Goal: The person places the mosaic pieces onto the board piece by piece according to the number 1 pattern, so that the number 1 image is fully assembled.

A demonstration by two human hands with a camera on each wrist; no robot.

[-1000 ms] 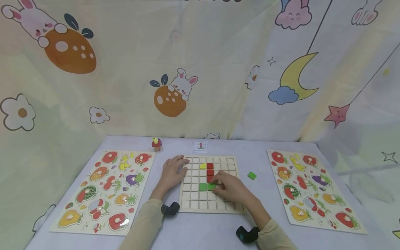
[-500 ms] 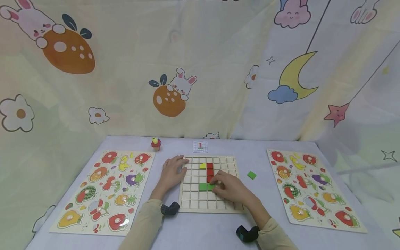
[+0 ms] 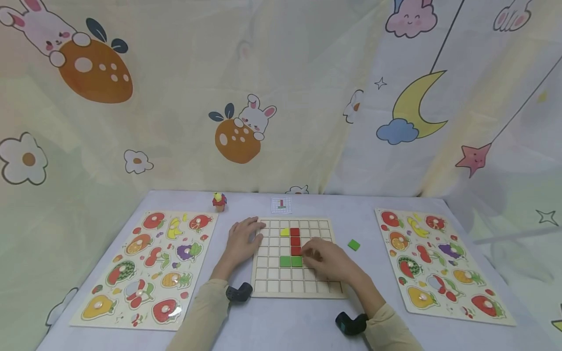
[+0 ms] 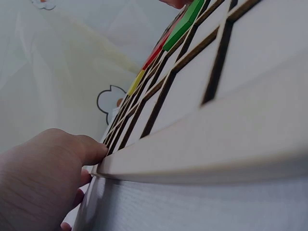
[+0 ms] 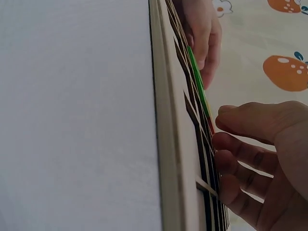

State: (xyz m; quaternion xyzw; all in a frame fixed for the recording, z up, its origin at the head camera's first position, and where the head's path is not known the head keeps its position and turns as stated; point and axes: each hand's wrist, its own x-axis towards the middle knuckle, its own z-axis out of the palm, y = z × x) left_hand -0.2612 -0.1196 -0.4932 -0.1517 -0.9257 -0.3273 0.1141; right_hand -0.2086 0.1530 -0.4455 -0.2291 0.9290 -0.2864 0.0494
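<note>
A pale wooden grid board (image 3: pixel 268 274) lies in front of me. On it a column of red square tiles (image 3: pixel 295 241) stands above two green square tiles (image 3: pixel 291 262), and a small yellow piece with a slanted side (image 3: pixel 285 232) sits left of the top red one. My right hand (image 3: pixel 327 258) hovers just right of the tiles; in the right wrist view its fingers (image 5: pixel 240 149) are loosely bent, with nothing between them and the thumb. My left hand (image 3: pixel 243 241) rests at the board's upper left edge, its thumb (image 4: pixel 91 149) touching the rim.
Another green tile (image 3: pixel 353 245) lies on the table right of the board. Behind the board is a small printed pattern card (image 3: pixel 281 205), with a little red-and-yellow figure (image 3: pixel 219 202) to its left. Fruit puzzle boards (image 3: pixel 175 292) (image 3: pixel 448 302) flank the workspace.
My right hand's fingers have come off the right green tile and drawn slightly right, leaving that tile fully visible. The left hand stays in place.
</note>
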